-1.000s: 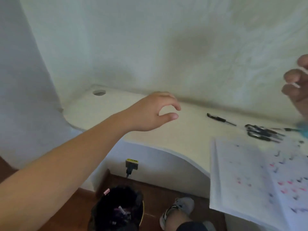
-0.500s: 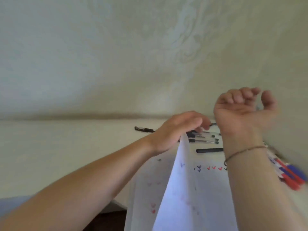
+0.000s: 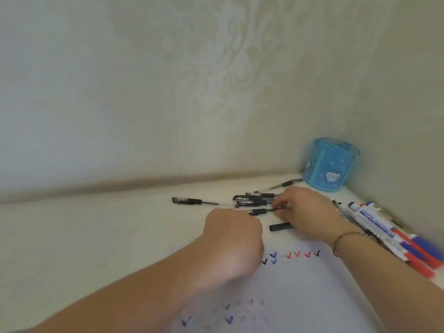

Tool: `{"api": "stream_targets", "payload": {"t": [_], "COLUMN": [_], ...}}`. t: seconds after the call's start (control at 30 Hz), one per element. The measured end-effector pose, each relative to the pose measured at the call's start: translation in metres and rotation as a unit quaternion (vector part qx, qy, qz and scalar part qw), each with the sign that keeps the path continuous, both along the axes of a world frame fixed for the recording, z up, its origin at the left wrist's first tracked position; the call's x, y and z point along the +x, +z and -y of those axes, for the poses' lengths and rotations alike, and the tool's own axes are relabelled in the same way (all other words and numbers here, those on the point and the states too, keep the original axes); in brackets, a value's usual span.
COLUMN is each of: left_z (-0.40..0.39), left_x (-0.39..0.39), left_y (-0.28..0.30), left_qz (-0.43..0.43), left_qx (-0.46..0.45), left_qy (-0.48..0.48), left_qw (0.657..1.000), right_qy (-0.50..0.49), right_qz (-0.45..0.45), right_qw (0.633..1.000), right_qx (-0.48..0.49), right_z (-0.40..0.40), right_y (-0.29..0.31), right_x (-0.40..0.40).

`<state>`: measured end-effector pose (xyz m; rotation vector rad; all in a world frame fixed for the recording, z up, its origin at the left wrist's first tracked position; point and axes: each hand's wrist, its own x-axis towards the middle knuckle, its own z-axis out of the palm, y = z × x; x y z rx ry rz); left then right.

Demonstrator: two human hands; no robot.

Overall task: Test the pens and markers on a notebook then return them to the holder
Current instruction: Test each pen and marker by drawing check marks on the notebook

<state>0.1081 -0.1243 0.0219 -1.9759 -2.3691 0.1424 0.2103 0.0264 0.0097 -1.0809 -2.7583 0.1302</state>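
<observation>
Patterned pale wallpaper (image 3: pixel 168 92) fills most of your view, above the cream desk (image 3: pixel 96 236) that runs into the corner. Your open white notebook (image 3: pixel 300 296) lies nearest you, its page carrying rows of red, blue and black tick marks. Beyond it, in the corner, the translucent blue plastic holder (image 3: pixel 330 164) stands upright. To your right, a row of white-barrelled markers with red and blue caps (image 3: pixel 384 231) lies beside the notebook. Your left hand (image 3: pixel 233 236) is curled into a fist at the notebook's top edge, gripping one end of a slim clear pen with a black grip (image 3: pixel 259 211). Your right hand (image 3: pixel 310 212) pinches the other end of that same pen, fingers bent around it, so the pen spans between both hands. Just behind it sits a loose cluster of black-gripped pens (image 3: pixel 252 199); one more black pen (image 3: pixel 192 201) lies apart to the left. A short black cap (image 3: pixel 280 227) rests beneath your right hand
</observation>
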Motion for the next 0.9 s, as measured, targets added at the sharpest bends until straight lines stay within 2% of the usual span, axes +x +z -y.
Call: {"api": "stream_targets", "payload": {"t": [0.1, 0.2, 0.27, 0.3, 0.33, 0.37, 0.43, 0.47, 0.5, 0.6, 0.67, 0.73, 0.83, 0.9], "left_z": [-0.003, -0.003, -0.008, -0.011, -0.013, -0.014, -0.014, -0.013, -0.012, -0.010, -0.010, -0.011, -0.011, -0.011], "left_x": [0.011, -0.004, -0.012, -0.014, -0.015, -0.014, -0.011, -0.009, -0.007, -0.004, -0.005, -0.007, -0.012, -0.016], "left_y": [-0.011, -0.022, -0.033, -0.036, -0.037, -0.036, -0.038, -0.038, -0.037, -0.036, -0.036, -0.036, -0.038, -0.037], "left_qz": [-0.035, -0.025, -0.025, -0.011, 0.020, 0.071, 0.198, 0.235, 0.250, 0.276, 0.279, 0.273, 0.269, 0.280], "left_qx": [0.046, 0.218, 0.302, 0.317, 0.317, 0.312, 0.288, 0.269, 0.247, 0.208, 0.207, 0.197, 0.180, 0.161], "left_qy": [0.018, -0.011, -0.074, -0.104, -0.133, -0.152, -0.168, -0.180, -0.199, -0.254, -0.257, -0.239, -0.196, -0.188], "left_qw": [0.998, 0.976, 0.950, 0.943, 0.939, 0.935, 0.922, 0.916, 0.915, 0.903, 0.902, 0.911, 0.926, 0.928], "right_qy": [0.021, 0.069, 0.109, 0.115, 0.101, 0.077, 0.046, 0.045, 0.050, 0.103, 0.111, 0.122, 0.121, 0.095], "right_qz": [0.000, -0.075, -0.130, -0.169, -0.231, -0.320, -0.479, -0.498, -0.487, -0.422, -0.425, -0.433, -0.472, -0.459], "right_qw": [0.997, 0.983, 0.977, 0.976, 0.968, 0.940, 0.843, 0.818, 0.814, 0.832, 0.829, 0.817, 0.767, 0.770], "right_qx": [0.071, 0.153, 0.128, 0.069, -0.007, -0.086, -0.242, -0.285, -0.314, -0.344, -0.347, -0.360, -0.419, -0.432], "right_z": [-0.001, 0.006, 0.018, 0.029, 0.039, 0.047, 0.057, 0.059, 0.061, 0.067, 0.064, 0.061, 0.049, 0.044], "right_y": [-0.003, 0.005, 0.013, 0.017, 0.021, 0.022, 0.017, 0.013, 0.008, -0.004, -0.008, -0.008, -0.006, -0.006], "right_x": [0.003, 0.021, 0.043, 0.053, 0.063, 0.069, 0.075, 0.075, 0.075, 0.067, 0.067, 0.073, 0.085, 0.088]}}
